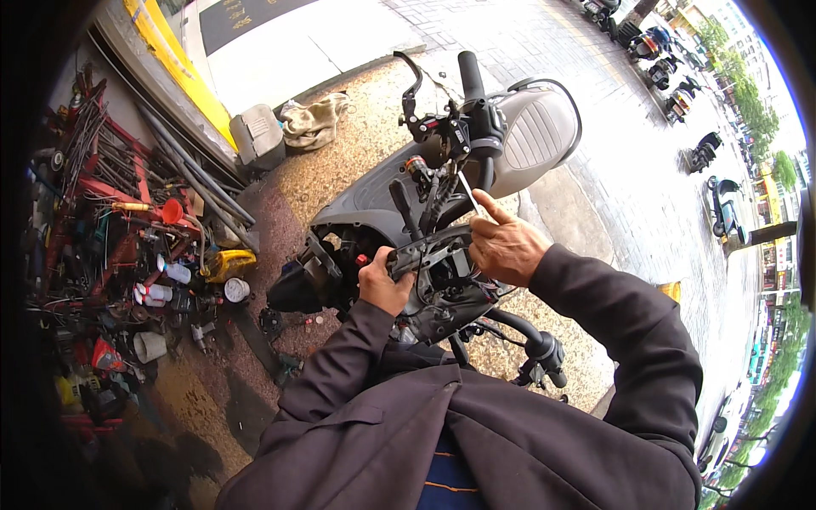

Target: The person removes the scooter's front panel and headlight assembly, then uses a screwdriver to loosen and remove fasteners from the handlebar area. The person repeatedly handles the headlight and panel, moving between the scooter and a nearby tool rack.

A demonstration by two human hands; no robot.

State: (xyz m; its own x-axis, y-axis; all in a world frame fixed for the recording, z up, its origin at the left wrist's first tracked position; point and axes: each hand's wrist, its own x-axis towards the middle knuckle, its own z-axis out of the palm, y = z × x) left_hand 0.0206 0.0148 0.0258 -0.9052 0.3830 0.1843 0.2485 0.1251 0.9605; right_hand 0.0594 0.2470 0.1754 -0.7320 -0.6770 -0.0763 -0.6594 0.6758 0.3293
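Lettering (236, 13) in gold shows on a dark mat (223, 34) beyond the scooter (365, 200). The left hand (384, 285), elbow bent, grips a dark plastic part (416, 252) at the scooter's opened front; the right hand (507, 244) clasps a slim pale tool (467, 189), forefinger along it, angled toward the handlebar (472, 76).

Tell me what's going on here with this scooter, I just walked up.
A person in a dark jacket is working over the front of a grey scooter. The left hand grips a dark plastic part, while the right hand holds a slim, pale tool angled toward the handlebar area. Wiring and inner parts there are exposed. Tools and containers lie jumbled around a red rack on the left.
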